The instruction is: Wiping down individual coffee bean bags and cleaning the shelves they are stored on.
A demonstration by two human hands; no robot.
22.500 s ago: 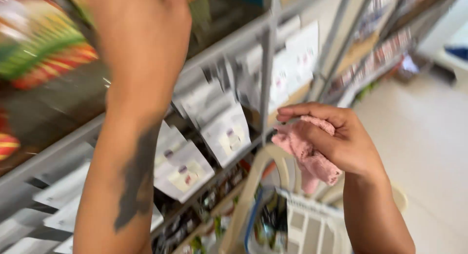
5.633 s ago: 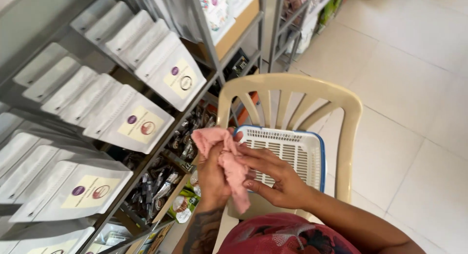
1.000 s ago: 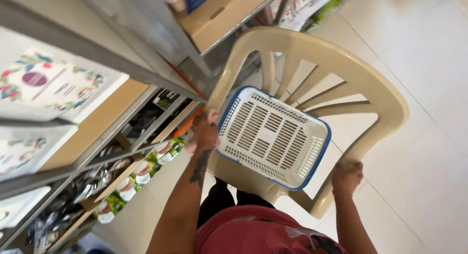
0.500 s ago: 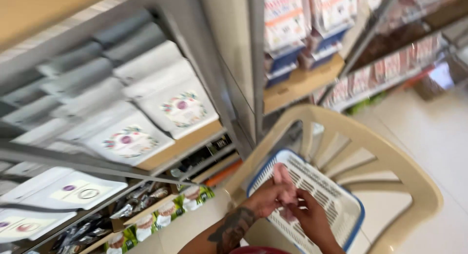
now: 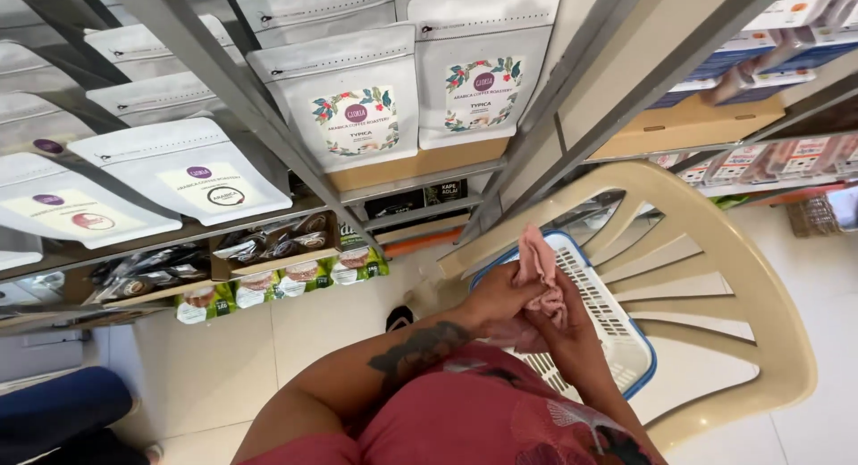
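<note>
Both my hands hold a pink cloth [image 5: 540, 261] over a white slatted basket with a blue rim [image 5: 640, 347]. My left hand [image 5: 500, 297] grips the cloth from the left side, tattooed forearm below it. My right hand [image 5: 561, 326] closes on the cloth from underneath, its back toward me. The basket rests on the seat of a cream plastic chair [image 5: 751, 286].
Grey metal shelving [image 5: 268, 125] at my left carries white stand-up pouches [image 5: 357, 99] with round labels, and small green-labelled packs [image 5: 268, 286] on a lower shelf. More shelves with boxed goods [image 5: 769, 45] stand behind the chair. The floor [image 5: 214, 376] is pale tile.
From one second ago my hands left the chair's sides and came together over the basket, and they hold the pink cloth now. My view has tilted up toward the shelves.
</note>
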